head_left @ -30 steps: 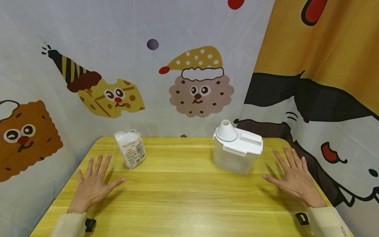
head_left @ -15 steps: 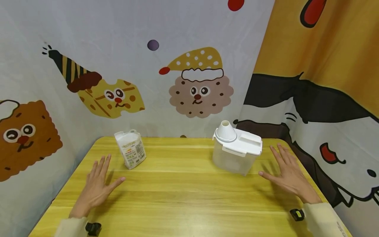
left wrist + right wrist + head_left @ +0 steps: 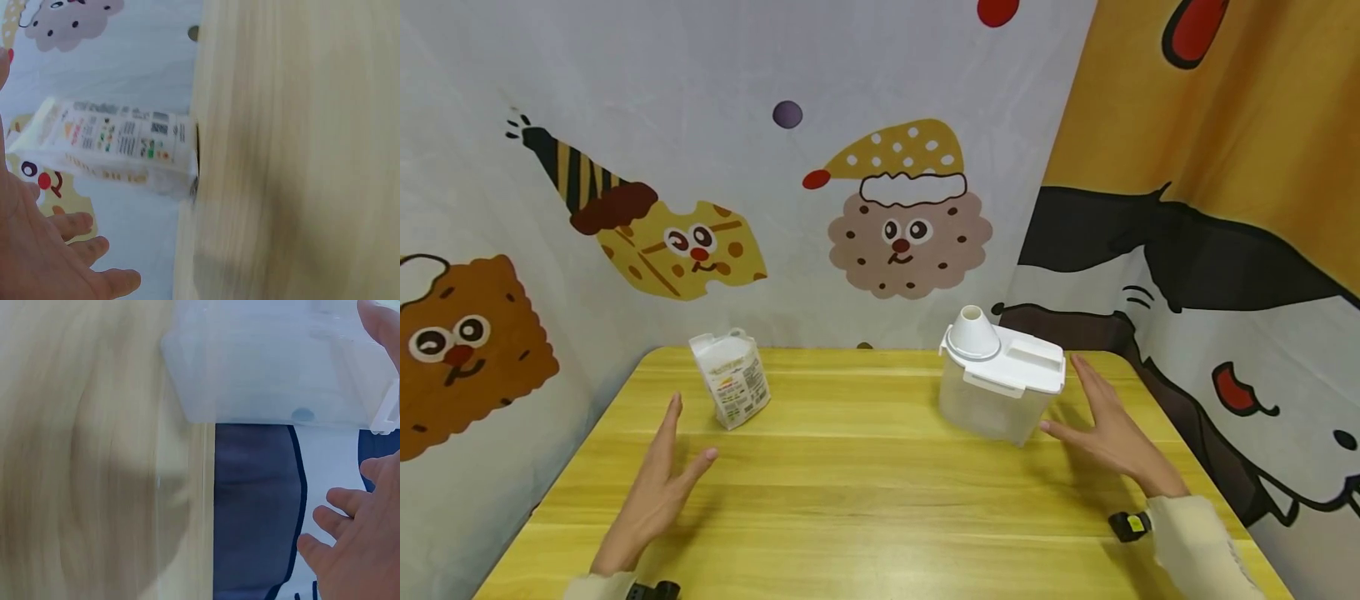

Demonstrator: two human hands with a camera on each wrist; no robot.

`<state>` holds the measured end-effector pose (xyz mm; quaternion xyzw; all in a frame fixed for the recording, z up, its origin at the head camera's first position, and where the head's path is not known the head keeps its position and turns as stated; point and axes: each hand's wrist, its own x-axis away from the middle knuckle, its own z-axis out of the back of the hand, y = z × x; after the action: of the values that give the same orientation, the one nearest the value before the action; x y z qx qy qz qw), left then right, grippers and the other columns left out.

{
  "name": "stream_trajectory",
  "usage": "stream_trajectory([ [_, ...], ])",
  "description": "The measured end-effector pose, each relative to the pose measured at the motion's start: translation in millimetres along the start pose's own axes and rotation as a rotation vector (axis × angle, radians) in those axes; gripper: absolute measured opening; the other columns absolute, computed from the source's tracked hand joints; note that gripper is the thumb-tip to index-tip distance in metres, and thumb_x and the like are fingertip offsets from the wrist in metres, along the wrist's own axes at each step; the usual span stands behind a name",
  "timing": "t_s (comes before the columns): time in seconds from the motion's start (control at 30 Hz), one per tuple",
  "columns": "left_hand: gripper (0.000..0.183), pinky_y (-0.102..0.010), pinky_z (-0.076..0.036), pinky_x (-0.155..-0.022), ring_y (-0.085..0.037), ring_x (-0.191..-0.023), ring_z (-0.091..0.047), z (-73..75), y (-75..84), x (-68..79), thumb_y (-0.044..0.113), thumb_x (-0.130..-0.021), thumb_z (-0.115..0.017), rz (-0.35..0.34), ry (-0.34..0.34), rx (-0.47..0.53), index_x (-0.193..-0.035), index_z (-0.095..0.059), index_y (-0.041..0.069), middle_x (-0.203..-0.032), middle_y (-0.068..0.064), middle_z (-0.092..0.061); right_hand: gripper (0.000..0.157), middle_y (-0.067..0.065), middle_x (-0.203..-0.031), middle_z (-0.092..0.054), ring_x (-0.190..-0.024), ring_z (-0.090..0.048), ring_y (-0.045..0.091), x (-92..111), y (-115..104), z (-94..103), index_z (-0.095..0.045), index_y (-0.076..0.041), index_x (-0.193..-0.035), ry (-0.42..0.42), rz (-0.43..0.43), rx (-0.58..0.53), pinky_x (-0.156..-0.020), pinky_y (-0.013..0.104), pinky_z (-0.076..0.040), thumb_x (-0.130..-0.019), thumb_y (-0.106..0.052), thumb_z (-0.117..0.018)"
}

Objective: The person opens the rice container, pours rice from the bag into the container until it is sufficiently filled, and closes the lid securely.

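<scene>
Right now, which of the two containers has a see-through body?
The white-lidded box beside the right hand: below its lid it's translucent, while the printed packet nearer the left hand looks opaque.

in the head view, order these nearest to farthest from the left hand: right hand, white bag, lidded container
1. White bag: just beyond the left hand, on the left side.
2. Lidded container: across the table, right of centre.
3. Right hand: farther right, just past the container.
</scene>
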<state>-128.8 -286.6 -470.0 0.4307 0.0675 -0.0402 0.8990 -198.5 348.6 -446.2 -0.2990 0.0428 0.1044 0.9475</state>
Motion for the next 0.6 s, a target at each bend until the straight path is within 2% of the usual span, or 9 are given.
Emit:
stream_trajectory([
  [0.13, 0.09, -0.084, -0.012, -0.109, -0.058, -0.153, -0.005, -3.1, 8.1, 2.1, 0.033, -0.106, -0.057, 0.0, 0.011, 0.056, -0.161, 0.014, 0.042, -0.173, -0.019, 0.001, 0.117, 0.014, -0.174, -0.002, -0.154, -0.012, 0.054, -4.0, -3.1, -2.4, 0.006, -0.033, -0.165, 0.019, 0.007, -0.097, -0.11, 0.081, -0.022, -0.087, -0.043, -0.081],
  [0.3, 0.084, -0.081, -0.014, -0.112, -0.05, -0.156, -0.005, -7.4, 18.4, 7.0, 0.029, -0.108, -0.052, -0.005, 0.014, 0.131, -0.161, 0.012, 0.043, -0.173, -0.016, -0.001, 0.115, 0.012, -0.173, -0.011, -0.152, -0.022, 0.049, -7.0, -4.9, -7.3, 0.003, -0.039, -0.164, 0.05, 0.07, -0.229, -0.113, 0.071, -0.029, -0.088, -0.028, -0.083],
  [0.37, 0.082, -0.076, -0.015, -0.116, -0.046, -0.157, -0.005, -8.8, 21.7, 9.6, 0.027, -0.109, -0.051, -0.005, 0.015, 0.163, -0.161, 0.01, 0.043, -0.173, -0.013, -0.002, 0.115, 0.012, -0.172, -0.014, -0.151, -0.026, 0.047, -7.9, -6.0, -8.0, 0.001, -0.04, -0.164, 0.063, 0.079, -0.256, -0.122, 0.052, -0.034, -0.088, -0.023, -0.083],
  [0.43, 0.08, -0.053, -0.019, -0.128, -0.044, -0.158, -0.008, -10.0, 23.9, 11.9, 0.025, -0.109, -0.05, -0.011, 0.023, 0.18, -0.162, 0.007, 0.043, -0.174, -0.011, -0.005, 0.114, 0.012, -0.172, -0.017, -0.15, -0.028, 0.045, -8.7, -7.8, -8.5, -0.002, -0.04, -0.164, 0.079, 0.087, -0.289, -0.121, 0.027, -0.037, -0.087, -0.019, -0.083],
  [0.47, 0.079, -0.039, -0.022, -0.129, -0.043, -0.157, -0.009, -10.5, 25.0, 13.0, 0.024, -0.109, -0.05, -0.016, 0.027, 0.189, -0.162, 0.006, 0.043, -0.174, -0.011, -0.006, 0.113, 0.012, -0.171, -0.018, -0.15, -0.029, 0.044, -9.2, -8.9, -8.7, -0.004, -0.039, -0.164, 0.084, 0.089, -0.304, -0.116, 0.016, -0.037, -0.087, -0.017, -0.083],
  [0.53, 0.076, -0.013, -0.026, -0.12, -0.04, -0.158, -0.013, -11.7, 27.3, 14.7, 0.022, -0.11, -0.048, -0.032, 0.034, 0.202, -0.163, 0.003, 0.042, -0.173, -0.011, -0.01, 0.112, 0.011, -0.171, -0.02, -0.148, -0.031, 0.041, -9.9, -11.3, -9.4, -0.007, -0.038, -0.164, 0.094, 0.094, -0.336, -0.104, 0.0, -0.033, -0.086, -0.014, -0.084],
  [0.6, 0.074, 0.003, -0.027, -0.104, -0.026, -0.159, -0.017, -13.6, 29.1, 15.5, 0.019, -0.11, -0.047, -0.057, 0.04, 0.216, -0.163, -0.001, 0.04, -0.172, -0.014, -0.014, 0.112, 0.013, -0.17, -0.022, -0.147, -0.033, 0.039, -10.5, -13.9, -10.5, -0.008, -0.038, -0.164, 0.101, 0.095, -0.362, -0.102, -0.001, -0.034, -0.086, -0.013, -0.084],
])
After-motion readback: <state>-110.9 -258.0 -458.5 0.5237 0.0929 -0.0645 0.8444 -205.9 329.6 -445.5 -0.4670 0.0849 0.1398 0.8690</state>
